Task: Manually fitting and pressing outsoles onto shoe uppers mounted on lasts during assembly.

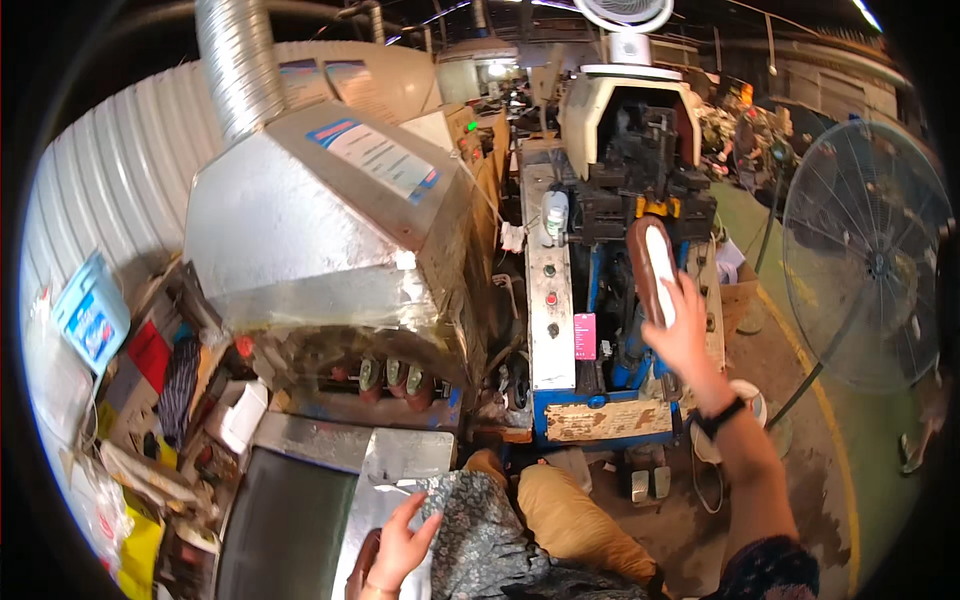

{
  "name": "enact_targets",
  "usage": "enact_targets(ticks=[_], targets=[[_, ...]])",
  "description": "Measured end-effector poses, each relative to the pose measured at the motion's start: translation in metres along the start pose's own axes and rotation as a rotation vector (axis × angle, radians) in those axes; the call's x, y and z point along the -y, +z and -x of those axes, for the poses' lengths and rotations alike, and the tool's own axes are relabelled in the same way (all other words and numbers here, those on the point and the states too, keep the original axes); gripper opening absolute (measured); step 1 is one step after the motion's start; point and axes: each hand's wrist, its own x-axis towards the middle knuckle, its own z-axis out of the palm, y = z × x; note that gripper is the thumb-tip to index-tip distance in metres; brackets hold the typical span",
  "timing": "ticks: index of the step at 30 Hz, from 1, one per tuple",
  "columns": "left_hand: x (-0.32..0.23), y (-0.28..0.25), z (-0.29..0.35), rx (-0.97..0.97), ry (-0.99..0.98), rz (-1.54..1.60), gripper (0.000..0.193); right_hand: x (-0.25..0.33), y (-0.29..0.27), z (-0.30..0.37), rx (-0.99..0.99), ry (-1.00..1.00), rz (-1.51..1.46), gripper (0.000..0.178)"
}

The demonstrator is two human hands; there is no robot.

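Note:
A brown shoe upper with a pale, flat bottom is held upright by its lower end in my right hand, fingers closed around it. Its upper end is just in front of the black clamp head of a machine with yellow parts. Low in the view, my left hand has its fingers spread above a metal plate. Against its outer side shows a brown, shoe-like piece, partly hidden by the hand and cut off by the lower edge.
At left stands a metal hooded machine with several shoes in its opening. A dark conveyor belt runs below it. The button panel flanks the clamp machine, with foot pedals below. A large fan stands at right.

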Motion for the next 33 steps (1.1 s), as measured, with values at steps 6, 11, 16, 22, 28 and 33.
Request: enact_targets(ticks=[6,11,16,22,28,33], targets=[[-0.073,0.073,-0.051,-0.013,-0.187,0.967,0.053,0.174,-0.029,0.13,0.212,-0.127,-0.836,0.097],[-0.02,0.032,-0.011,0.087,-0.425,0.547,0.056,0.23,-0.053,0.161,1.201,0.621,-1.747,0.089],[-0.019,0.025,0.095,0.314,-0.509,0.404,0.059,0.203,-0.029,0.241,2.085,0.629,-1.409,0.061],[0.027,-0.056,0.156,-0.425,-0.194,-0.197,0.058,0.228,0.004,0.248,1.973,1.296,-1.545,0.055],[0.071,-0.101,0.197,-0.034,-0.589,-0.613,0.1,0.376,0.162,0.194,1.47,1.296,-1.781,0.046],[0.091,-0.114,0.167,0.079,-0.471,-0.529,0.086,0.457,0.339,0.176,0.809,0.561,-1.455,0.042]])
